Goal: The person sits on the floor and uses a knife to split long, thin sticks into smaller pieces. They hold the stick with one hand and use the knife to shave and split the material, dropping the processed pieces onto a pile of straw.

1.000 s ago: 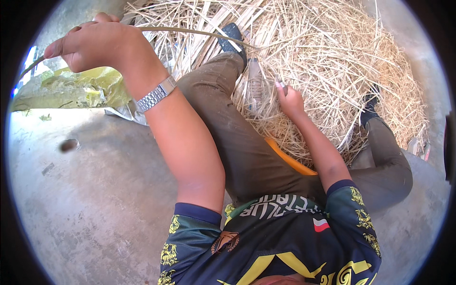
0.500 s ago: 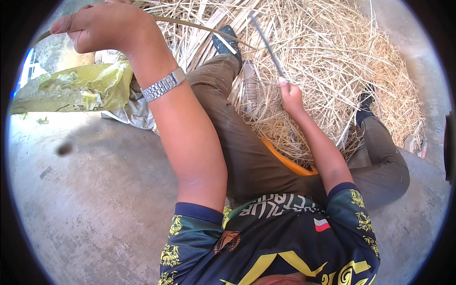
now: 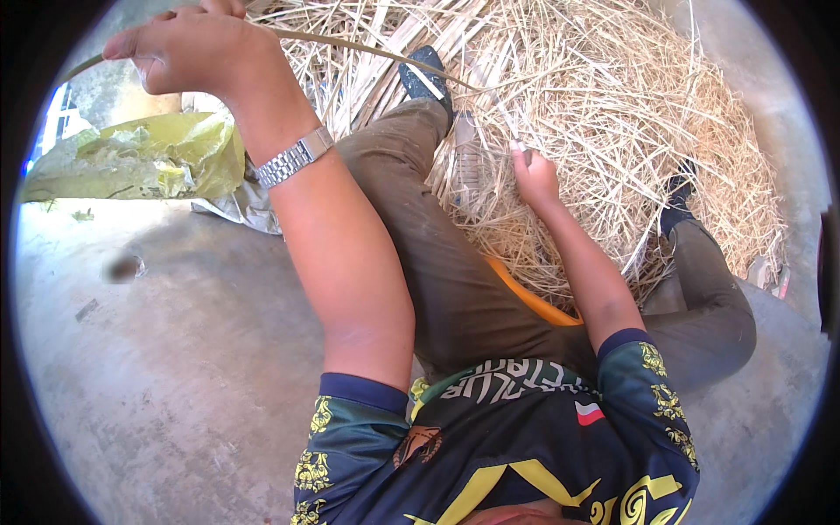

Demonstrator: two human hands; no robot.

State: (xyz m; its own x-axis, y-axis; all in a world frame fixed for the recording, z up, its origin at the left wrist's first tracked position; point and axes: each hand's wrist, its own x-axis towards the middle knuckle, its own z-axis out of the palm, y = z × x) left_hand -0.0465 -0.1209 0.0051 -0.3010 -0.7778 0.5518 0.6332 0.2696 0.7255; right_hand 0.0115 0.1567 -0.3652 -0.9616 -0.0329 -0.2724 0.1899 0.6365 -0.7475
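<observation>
At the upper left, my left hand (image 3: pixel 197 51) is closed around a long, thin brownish strip (image 3: pixel 367 48), possibly bamboo or cane. The strip sticks out left of my fist and bends away to the right, its far end over the straw near my left foot. My right hand (image 3: pixel 536 181) is closed on a knife; its narrow blade (image 3: pixel 500 109) points up and left, looking thin and pale against the straw. The handle is hidden inside my fist. The strip's right end lies close to the blade; whether they touch I cannot tell.
A large heap of dry straw-like shavings (image 3: pixel 612 105) spreads between and beyond my legs. A torn yellow-green sack (image 3: pixel 192 153) lies on the concrete floor (image 3: pixel 175 350) at the left. Something orange (image 3: pixel 534 293) shows between my thighs. My dark shoe (image 3: pixel 426 74) rests against the heap.
My left hand has shifted slightly right with the strip. The knife blade has turned from a broad dark grey face to a thin pale line; my right hand stays nearly in place.
</observation>
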